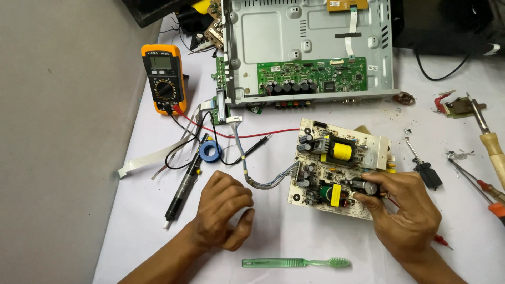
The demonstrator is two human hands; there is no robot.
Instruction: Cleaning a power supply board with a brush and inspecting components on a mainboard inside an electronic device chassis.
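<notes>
Nearest, a translucent green plastic toothbrush [296, 262] lying flat on the white-covered surface [294, 236]; just beyond, left hand [225, 211] loosely curled and empty, resting on the surface near a grey bundle of thin wires [265, 181]; right hand [405, 210] closed on the lower right corner of the pale rectangular power-supply circuit board [336, 165], fingers [371, 197] pressed against a dark cylindrical capacitor there; board lying flat at centre right, tethered by that wire bundle to the chassis behind.

Probably light and stiff, yet fragile: better gripped by the bare edges than by the yellow-taped transformer [341, 152] or other upright parts; underside solder points likely sharp.

Left of the board, a black pen-shaped tool [181, 192], a blue roll of tape [211, 152], and red and black probe leads [247, 134]; to the right, a small black-handled screwdriver [425, 168] and a wooden-handled soldering iron [492, 144].

Farther back, an orange-cased digital multimeter [163, 79]; farthest, an open grey metal chassis [310, 31] holding a green circuit board [313, 78].
</notes>
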